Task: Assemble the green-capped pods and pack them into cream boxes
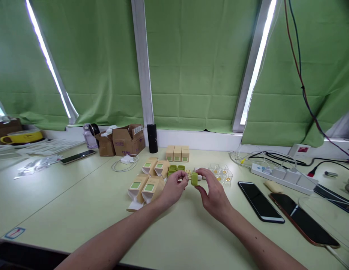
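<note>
My right hand (215,195) grips a small olive-green rounded-square piece (194,179) between thumb and fingers, above the table. Close to its left side, my left hand (174,187) is closed in a pinch. Whatever its fingertips hold, if anything, is too small to make out. Beyond my left hand stand several green square cups (172,170). Small gold-coloured bits (188,171) lie just past the fingers, partly hidden. Left of my left hand are several open tan cartons (153,186) with green labels. Clear square containers with gold centres (223,173) sit beyond my right hand.
Closed tan cartons (177,153) stand in a row at the back, near a black tumbler (152,138) and a cardboard box (128,140). A white charger (126,159) lies left. Phones (260,201) and a power strip (284,176) with cables occupy the right side.
</note>
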The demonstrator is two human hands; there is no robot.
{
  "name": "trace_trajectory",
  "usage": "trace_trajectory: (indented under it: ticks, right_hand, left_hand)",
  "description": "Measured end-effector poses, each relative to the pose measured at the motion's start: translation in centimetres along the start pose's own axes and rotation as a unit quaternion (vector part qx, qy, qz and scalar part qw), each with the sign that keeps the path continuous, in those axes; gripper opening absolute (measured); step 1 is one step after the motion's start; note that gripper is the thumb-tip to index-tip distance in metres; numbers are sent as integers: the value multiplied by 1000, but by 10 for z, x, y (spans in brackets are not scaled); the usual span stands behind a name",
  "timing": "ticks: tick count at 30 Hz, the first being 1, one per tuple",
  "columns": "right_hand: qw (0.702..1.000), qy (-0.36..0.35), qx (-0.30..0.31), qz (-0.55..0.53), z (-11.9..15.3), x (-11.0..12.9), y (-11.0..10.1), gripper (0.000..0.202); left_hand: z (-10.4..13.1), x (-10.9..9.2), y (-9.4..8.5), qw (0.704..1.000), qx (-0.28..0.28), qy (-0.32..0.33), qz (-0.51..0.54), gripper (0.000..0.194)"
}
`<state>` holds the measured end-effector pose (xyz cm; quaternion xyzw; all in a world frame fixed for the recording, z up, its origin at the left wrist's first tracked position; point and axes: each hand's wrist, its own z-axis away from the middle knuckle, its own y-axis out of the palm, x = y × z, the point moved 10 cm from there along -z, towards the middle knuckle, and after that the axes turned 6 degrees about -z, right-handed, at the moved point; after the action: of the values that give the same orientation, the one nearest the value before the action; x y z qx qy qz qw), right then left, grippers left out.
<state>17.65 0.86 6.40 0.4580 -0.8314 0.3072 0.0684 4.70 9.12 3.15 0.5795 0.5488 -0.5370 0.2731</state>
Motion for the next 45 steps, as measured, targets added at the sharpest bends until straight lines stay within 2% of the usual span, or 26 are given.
trace_trajectory:
  ticks: [13,17,20,23,27,31,37,45]
  right_hand:
    - [1000,8,0,-1,0,-2,-1,43]
    - [1000,11,-8,5,-1,-2,-3,43]
    - [1000,11,-17,14,-3,-1,-7,44]
    - [1000,8,-17,22,-4,3,-9,47]
    - [999,-30,-5,25,-4,15,-7,54]
    - [996,-83,-7,45,-1,24,-5,57]
    - [991,-120,-20,58,0,30,-10,42]
    - [986,-133,-4,99,-3,37,-9,39]
  left_hand:
    - [-1,3,-3,1000,-5,2,9,27]
    - [3,-4,-10,999,-24,22,21,27]
    - [8,-15,-20,997,-55,56,-1,26]
    - [17,-34,-26,987,-73,128,-63,27]
    - [31,-56,-16,957,-53,244,-145,45]
    - [38,-65,-5,929,-36,317,-187,58]
    - [36,-66,-7,924,-46,335,-180,40]
    - [36,-68,-11,923,-60,334,-182,37]
